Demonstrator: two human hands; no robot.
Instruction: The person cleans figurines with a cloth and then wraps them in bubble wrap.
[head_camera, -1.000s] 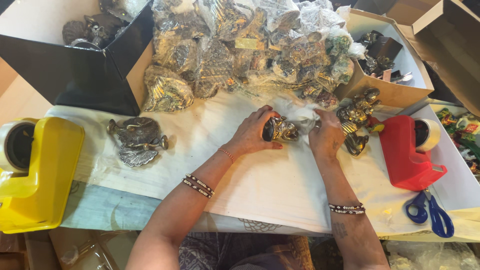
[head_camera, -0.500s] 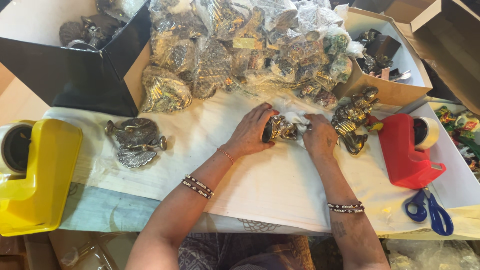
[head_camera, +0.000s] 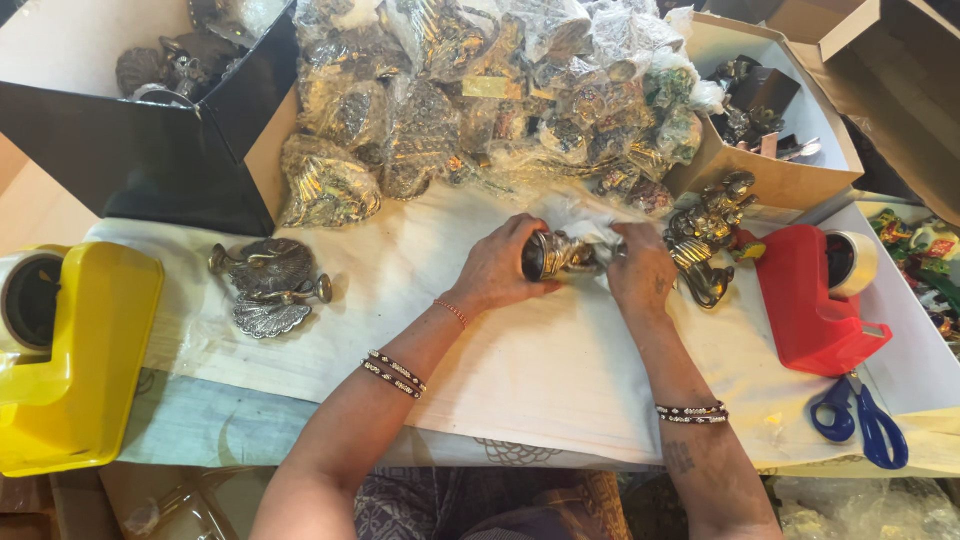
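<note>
A small brass figurine (head_camera: 556, 255) lies on its side between both hands, over the white cloth (head_camera: 520, 370). My left hand (head_camera: 497, 266) grips its base end. At its other end my right hand (head_camera: 640, 268) holds the figurine together with a crumpled clear plastic bag (head_camera: 583, 215) that partly covers its top. Both wrists wear beaded bracelets. Just right of my right hand stand loose brass figurines (head_camera: 707, 235).
A heap of plastic-wrapped brass pieces (head_camera: 480, 100) fills the back. A black box (head_camera: 140, 150) stands back left, a cardboard box (head_camera: 770, 180) back right. A metal peacock piece (head_camera: 265, 285) lies left. Yellow tape dispenser (head_camera: 70, 360), red tape dispenser (head_camera: 815, 300), blue scissors (head_camera: 860, 420).
Both hands have turned the figurine a little and my right hand has drawn the plastic bag further over its top. Everything else stays put.
</note>
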